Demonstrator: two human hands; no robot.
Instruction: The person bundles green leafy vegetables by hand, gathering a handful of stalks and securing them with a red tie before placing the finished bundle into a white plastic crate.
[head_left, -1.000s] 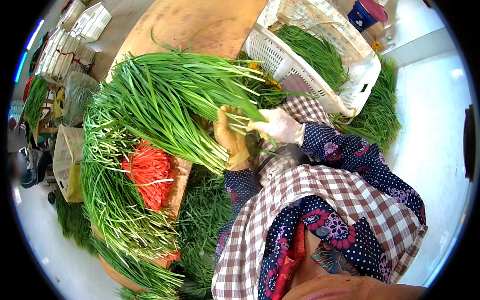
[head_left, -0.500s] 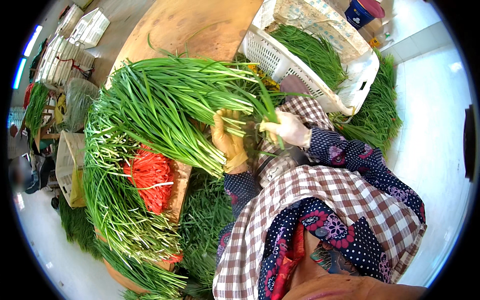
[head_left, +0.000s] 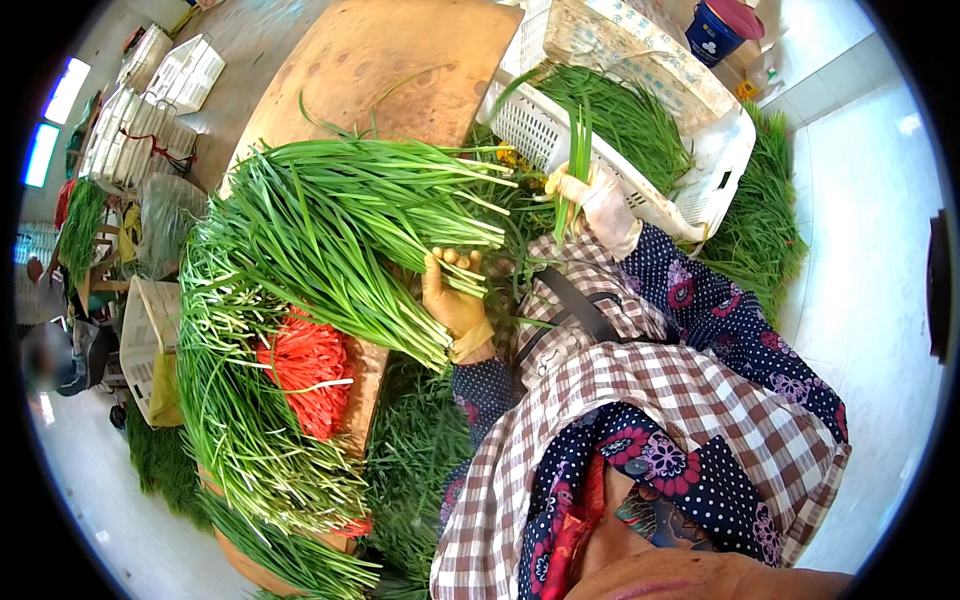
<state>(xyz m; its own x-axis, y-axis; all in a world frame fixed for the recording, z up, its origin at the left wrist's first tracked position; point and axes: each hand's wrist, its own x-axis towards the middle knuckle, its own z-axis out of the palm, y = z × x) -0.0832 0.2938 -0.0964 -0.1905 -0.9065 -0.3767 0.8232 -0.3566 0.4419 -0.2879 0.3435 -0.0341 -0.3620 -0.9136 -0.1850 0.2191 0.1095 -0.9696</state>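
A large pile of green garlic chives lies across the wooden table, its pale stem ends pointing toward me. My left hand, in a yellowish glove, has its fingers curled round some stem ends at the pile's near side. To the right, my gloved right hand is closed on a small bunch of chives, raised above my lap near the white crate. The lower part of that bunch is partly hidden by the fingers. A heap of red ties sits on the table among more chives.
A white plastic crate with chives stands at the upper right, a dark blue bucket beyond it. Loose chives lie on the floor beside the crate. Bare wooden tabletop shows at the far side. Stacked white crates stand far left.
My right hand has moved up and to the right with its small bunch, which now stands more upright. The left hand stays at the pile's stem ends.
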